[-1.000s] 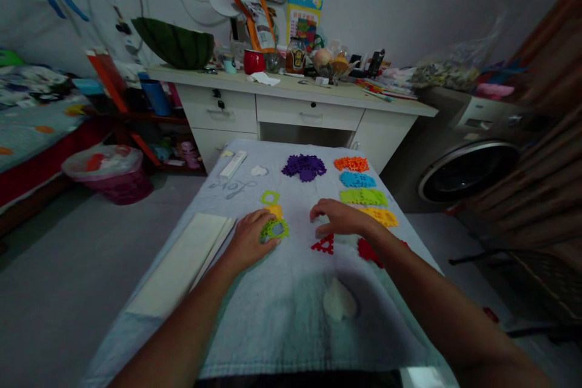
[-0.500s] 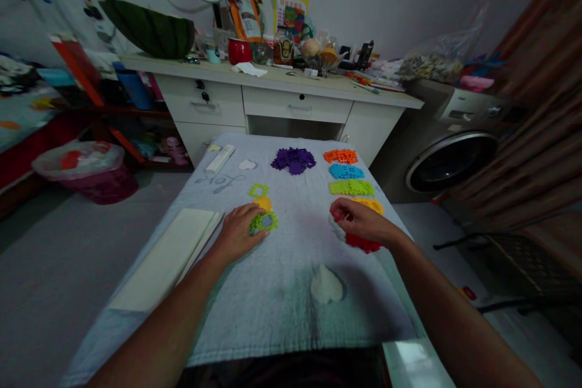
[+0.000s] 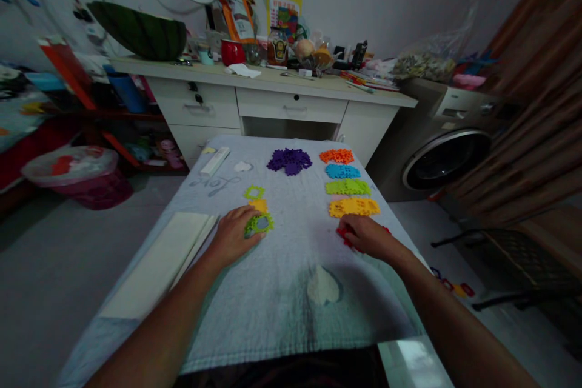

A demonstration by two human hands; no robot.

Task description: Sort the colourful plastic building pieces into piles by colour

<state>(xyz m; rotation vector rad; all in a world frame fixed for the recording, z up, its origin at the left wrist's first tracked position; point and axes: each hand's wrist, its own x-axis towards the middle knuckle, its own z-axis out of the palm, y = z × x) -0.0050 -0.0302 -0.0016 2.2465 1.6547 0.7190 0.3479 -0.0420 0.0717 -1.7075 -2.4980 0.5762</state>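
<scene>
Your right hand (image 3: 370,236) lies palm down near the right edge of the cloth-covered table (image 3: 273,327). Its fingers curl over the red toothed plastic pieces (image 3: 344,234), though I cannot tell whether it grips one. Your left hand (image 3: 231,233) closes thumb and fingers round a green toothed plastic ring (image 3: 260,224) lying flat on the cloth. Just beyond the ring lie a yellow-orange piece (image 3: 259,205) and a green square frame (image 3: 253,192). Past your right hand sit the yellow pile (image 3: 353,207), green pile (image 3: 348,187), blue pile (image 3: 342,171) and orange pile (image 3: 336,156), with the purple pile (image 3: 289,160) to their left.
</scene>
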